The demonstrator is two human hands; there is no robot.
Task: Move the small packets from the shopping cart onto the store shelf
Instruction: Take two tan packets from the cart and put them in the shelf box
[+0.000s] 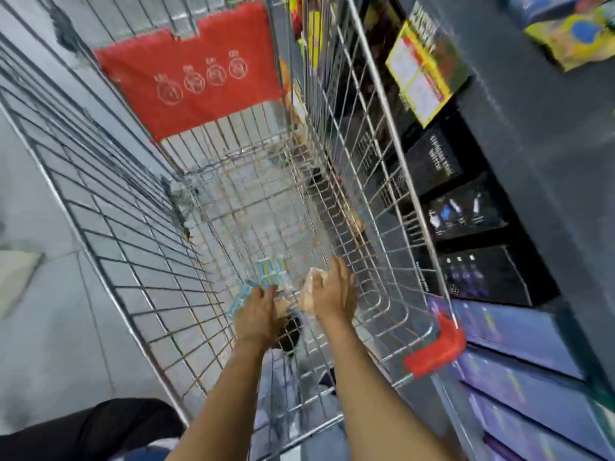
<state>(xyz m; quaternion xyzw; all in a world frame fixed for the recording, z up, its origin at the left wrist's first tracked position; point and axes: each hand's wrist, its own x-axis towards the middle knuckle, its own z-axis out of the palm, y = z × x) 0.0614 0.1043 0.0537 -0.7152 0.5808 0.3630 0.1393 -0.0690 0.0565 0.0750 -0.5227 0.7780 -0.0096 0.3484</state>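
Note:
I look down into a wire shopping cart (139, 247) with both arms reaching to its floor. My left hand (261, 314) rests on clear blue-edged small packets (273, 272) lying at the near end of the cart floor. My right hand (334, 291) curls around a pale beige packet (311, 287). The image is blurred, so I cannot tell how firm either grasp is. The dark store shelf (532, 181) runs along the cart's right side.
A red seat flap (189, 78) hangs at the cart's far end, and a red corner bumper (436, 351) sits near the shelf. Black boxes (432, 161), a yellow box (422, 71) and purple boxes (519, 377) fill the shelving. Grey floor (40, 327) lies to the left.

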